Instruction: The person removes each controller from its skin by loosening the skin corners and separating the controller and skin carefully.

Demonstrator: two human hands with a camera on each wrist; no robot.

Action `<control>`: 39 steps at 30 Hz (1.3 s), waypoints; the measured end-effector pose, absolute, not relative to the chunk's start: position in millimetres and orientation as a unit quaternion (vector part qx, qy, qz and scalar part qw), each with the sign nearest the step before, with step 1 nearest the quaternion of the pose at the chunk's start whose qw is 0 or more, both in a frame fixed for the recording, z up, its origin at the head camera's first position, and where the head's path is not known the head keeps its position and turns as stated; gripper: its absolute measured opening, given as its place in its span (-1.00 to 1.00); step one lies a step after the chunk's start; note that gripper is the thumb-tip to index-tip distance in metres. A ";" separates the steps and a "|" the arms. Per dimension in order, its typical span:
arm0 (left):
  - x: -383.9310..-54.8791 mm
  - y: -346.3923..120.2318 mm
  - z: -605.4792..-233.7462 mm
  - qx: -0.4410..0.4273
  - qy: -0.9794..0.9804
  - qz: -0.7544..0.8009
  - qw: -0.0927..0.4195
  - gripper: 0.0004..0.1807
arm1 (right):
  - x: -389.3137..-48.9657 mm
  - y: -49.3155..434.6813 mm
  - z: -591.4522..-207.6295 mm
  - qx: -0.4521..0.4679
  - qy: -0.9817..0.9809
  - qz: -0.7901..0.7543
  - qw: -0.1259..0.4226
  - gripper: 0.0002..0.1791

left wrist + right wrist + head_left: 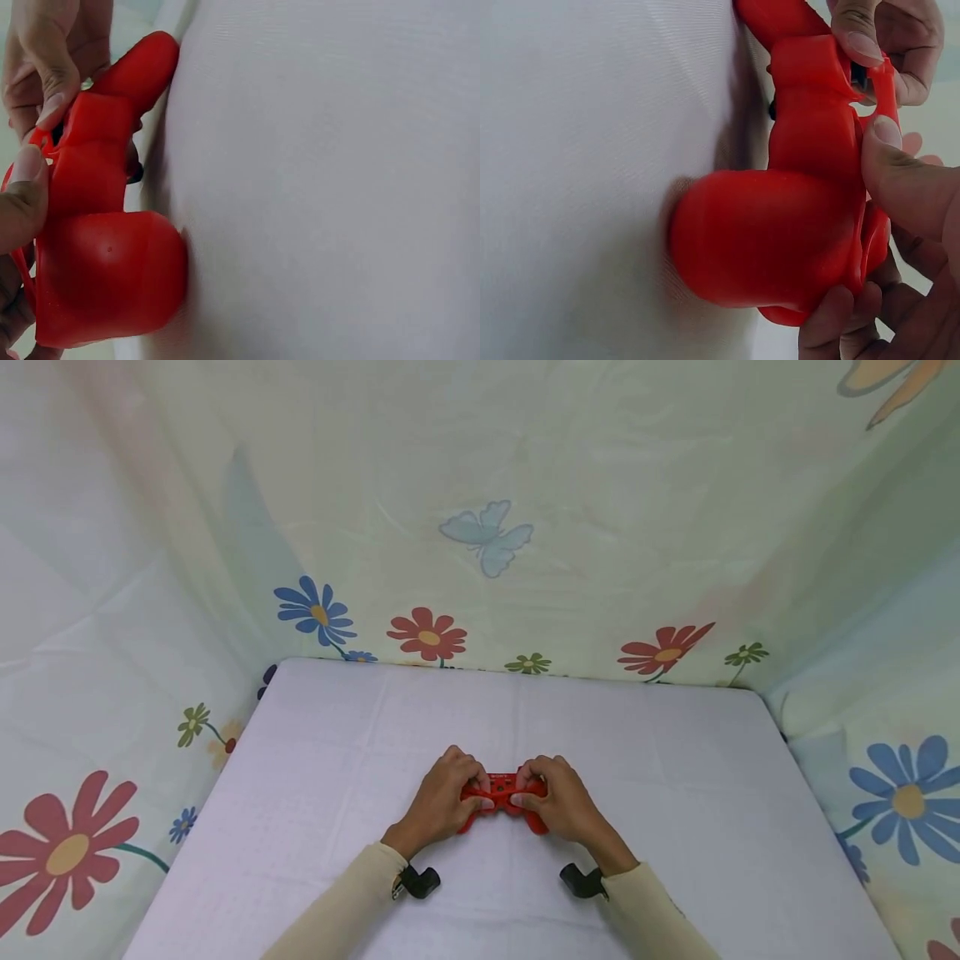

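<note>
I have the red game controller (500, 800) between both hands, its handles resting on the white table (660, 777). The left hand (444, 789) grips its left end, the right hand (566, 802) its right; both thumbs sit at the loose edge of its red cover (814, 142), near a dark gap.

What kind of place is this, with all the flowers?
Probably a little curtained-off spot indoors, maybe set up for filming. Flowery cloth hangs on three sides, a table with a pale cover fills the middle, and a small black device shows near each cuff.
</note>
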State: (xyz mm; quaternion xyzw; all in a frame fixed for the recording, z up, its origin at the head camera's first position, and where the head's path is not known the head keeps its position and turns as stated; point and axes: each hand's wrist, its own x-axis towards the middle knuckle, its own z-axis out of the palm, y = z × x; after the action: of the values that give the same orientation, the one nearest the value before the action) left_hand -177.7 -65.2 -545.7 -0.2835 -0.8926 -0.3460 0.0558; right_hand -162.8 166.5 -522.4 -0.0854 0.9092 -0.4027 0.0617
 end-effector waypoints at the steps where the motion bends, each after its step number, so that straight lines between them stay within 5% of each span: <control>1: -177.2 -65.3 -545.9 -0.284 -0.894 -0.340 0.059 -0.74 | -162.5 166.1 -522.2 -0.087 0.911 -0.400 0.060 -0.73; 10: -170.3 -64.8 -543.8 -0.316 -0.899 -0.284 0.104 -0.74 | -159.5 162.4 -521.8 -0.094 0.913 -0.395 0.047 -0.73; 21: -167.8 -65.7 -546.2 -0.324 -0.886 -0.297 0.148 -0.78 | -161.4 152.5 -527.9 -0.205 0.904 -0.375 -0.002 -0.59; 39: -170.9 -75.0 -555.2 -0.295 -0.866 -0.394 0.081 -0.65 | -168.3 149.4 -539.6 -0.192 0.886 -0.422 -0.003 -0.60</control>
State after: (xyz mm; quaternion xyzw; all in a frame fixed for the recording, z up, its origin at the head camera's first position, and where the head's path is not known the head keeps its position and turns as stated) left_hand -170.9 -75.0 -555.2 -0.2954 -0.8664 -0.3943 0.0809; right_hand -168.3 149.4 -539.6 -0.1919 0.8862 -0.4216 -0.0035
